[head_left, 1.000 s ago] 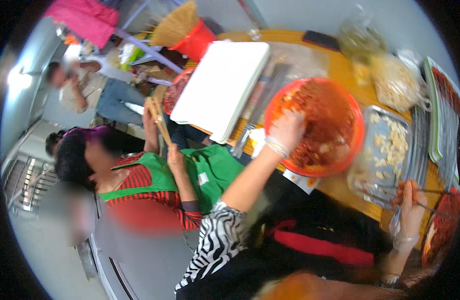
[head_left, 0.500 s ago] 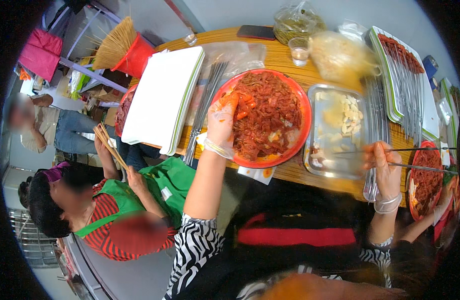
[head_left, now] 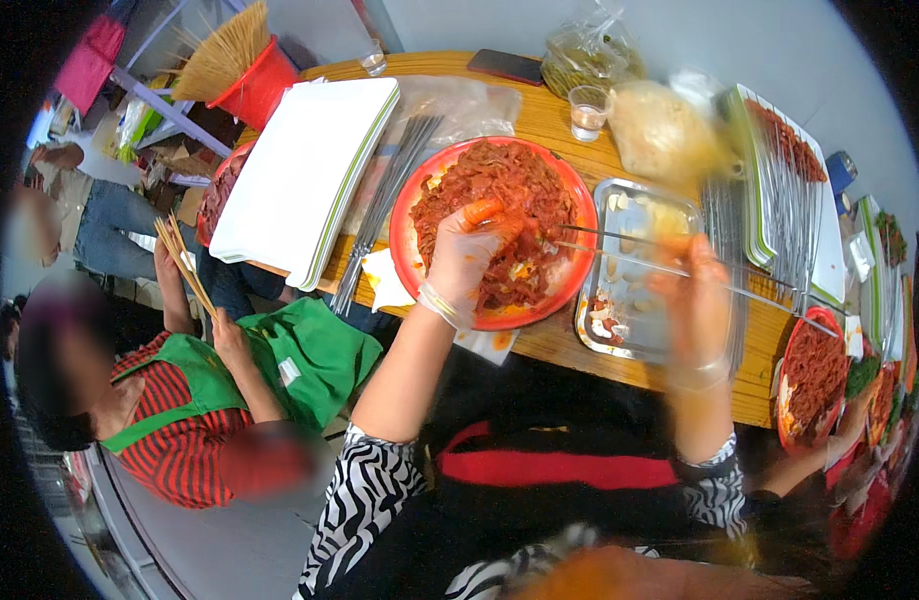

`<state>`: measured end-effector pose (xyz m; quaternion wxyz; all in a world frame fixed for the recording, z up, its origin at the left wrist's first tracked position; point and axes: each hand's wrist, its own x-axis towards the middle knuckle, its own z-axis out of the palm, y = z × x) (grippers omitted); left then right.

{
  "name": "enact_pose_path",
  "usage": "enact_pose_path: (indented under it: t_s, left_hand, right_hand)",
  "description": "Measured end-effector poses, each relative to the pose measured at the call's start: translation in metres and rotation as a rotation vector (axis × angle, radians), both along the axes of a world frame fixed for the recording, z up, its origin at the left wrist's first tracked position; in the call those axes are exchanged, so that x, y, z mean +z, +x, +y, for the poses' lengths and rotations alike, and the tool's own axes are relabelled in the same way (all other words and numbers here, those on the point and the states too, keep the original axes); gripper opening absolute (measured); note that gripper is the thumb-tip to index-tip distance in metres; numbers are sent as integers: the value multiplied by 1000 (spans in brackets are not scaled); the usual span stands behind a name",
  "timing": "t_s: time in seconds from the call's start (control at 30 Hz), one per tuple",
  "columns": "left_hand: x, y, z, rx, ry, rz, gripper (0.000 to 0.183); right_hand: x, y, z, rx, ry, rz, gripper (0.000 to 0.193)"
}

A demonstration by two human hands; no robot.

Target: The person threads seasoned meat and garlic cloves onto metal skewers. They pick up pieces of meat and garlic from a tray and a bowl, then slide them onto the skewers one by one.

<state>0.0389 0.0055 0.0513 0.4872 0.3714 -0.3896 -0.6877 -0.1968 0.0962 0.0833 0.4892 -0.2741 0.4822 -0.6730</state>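
Note:
A red-rimmed plate (head_left: 585, 262) heaped with strips of red marinated meat (head_left: 489, 172) sits in front of me. My left hand (head_left: 466, 255), in a clear stained glove with a band at the wrist, is over the plate, its fingers pinched on some meat; the fingertips blend into the red heap. My right hand (head_left: 694, 305), gloved and blurred, grips two thin metal skewers (head_left: 619, 258). Their tips point left over the plate, close to my left fingertips. Under the skewers lies a metal tray (head_left: 634, 352) with pale sliced pieces in it.
White boards (head_left: 294, 185) are stacked at left beside a bundle of skewers (head_left: 394, 195). At right, another board carries filled skewers (head_left: 784, 140). A cup (head_left: 587, 112), a phone (head_left: 506, 66) and plastic bags (head_left: 664, 130) stand behind. A co-worker in a green apron (head_left: 314, 345) holds sticks.
My right hand has moved left with the skewers, bringing their tips from over the tray to the meat plate. My left fingers have lowered toward the meat. The whole view has shifted slightly.

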Motion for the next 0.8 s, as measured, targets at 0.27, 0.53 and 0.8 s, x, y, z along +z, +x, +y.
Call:
enact_pose_path:
  t_s: [0.27, 0.53, 0.8]
  left_hand:
    - [1, -9, 10, -23, -47, -79, 29]
    - [12, -8, 14, 17, -26, -41, 20]
    - [-4, -2, 6, 42, -110, -50, 16]
  right_hand:
    - [-13, 14, -28, 131, -22, -135, 36]
    - [-11, 25, -30, 98, -54, -54, 38]
    - [-11, 23, -28, 149, -51, -17, 39]
